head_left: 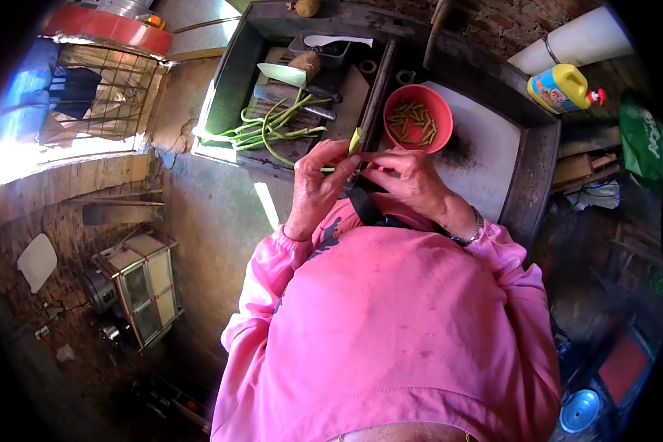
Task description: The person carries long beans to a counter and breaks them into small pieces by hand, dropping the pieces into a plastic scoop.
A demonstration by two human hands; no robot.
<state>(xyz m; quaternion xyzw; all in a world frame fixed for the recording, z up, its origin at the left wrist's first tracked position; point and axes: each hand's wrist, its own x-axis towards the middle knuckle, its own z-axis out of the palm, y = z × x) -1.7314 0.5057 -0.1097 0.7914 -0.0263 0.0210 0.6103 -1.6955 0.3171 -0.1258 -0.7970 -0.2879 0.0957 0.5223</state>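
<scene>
Fingers of my left hand [322,179] are closed on a green bean [356,141], whose tip points up between the two hands. My right hand [407,179] meets it from the other side, fingers pinched together; what they hold is too small to tell. A red bowl [440,118] with short cut bean pieces [412,124] stands just beyond my right hand. Long green beans [276,127] lie in a loose heap beyond my left hand, on the left side of the dark counter.
A knife [281,74] and a brown round object [305,65] lie behind the beans, near a white spoon [339,40]. The counter's raised divider [379,92] separates beans from bowl. A yellow bottle [560,88] stands at the right.
</scene>
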